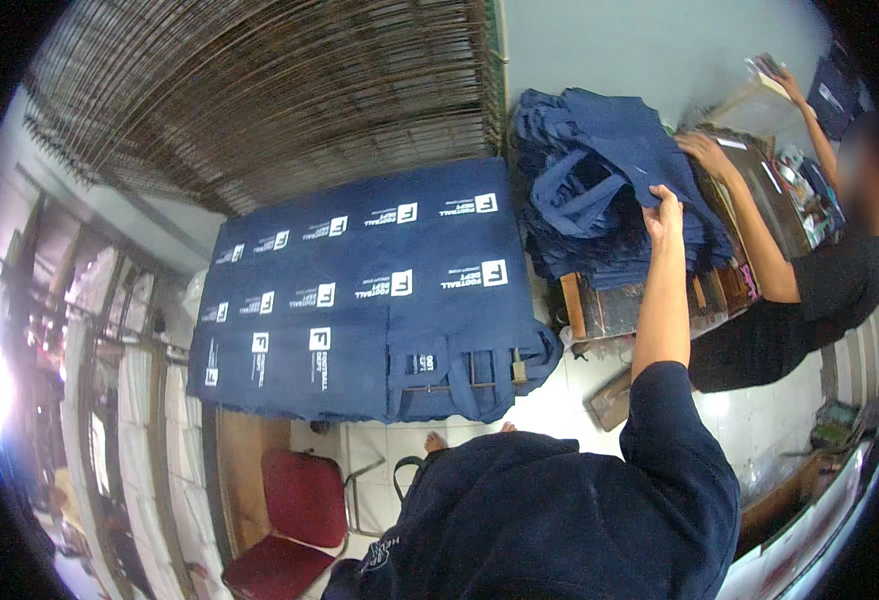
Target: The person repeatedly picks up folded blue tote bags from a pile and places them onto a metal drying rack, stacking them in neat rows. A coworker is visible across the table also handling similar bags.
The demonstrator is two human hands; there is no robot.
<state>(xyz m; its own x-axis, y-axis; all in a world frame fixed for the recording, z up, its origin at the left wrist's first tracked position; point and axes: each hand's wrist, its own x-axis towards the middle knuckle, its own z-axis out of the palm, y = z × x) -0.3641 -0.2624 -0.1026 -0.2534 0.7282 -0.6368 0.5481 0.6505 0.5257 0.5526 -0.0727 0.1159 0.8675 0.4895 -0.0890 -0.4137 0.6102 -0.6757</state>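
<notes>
Right hand (666, 210) pinched on top bag (615, 165): navy, matte cloth, limp and creased, with a strap loop (582, 213) flopped toward the left. Bag sits atop a rumpled navy pile (570, 258) on the wooden table (615, 312), back from its near edge, where dark scuffed wood shows. Coworker's hand (705, 156) at pile's right side. Left hand out of view, can't tell its state.

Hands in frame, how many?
3: wearer's right hand at the navy bag pile; co-worker's lower hand by its right edge; co-worker's raised hand, top right. Wearer's left hand isn't visible.
</notes>
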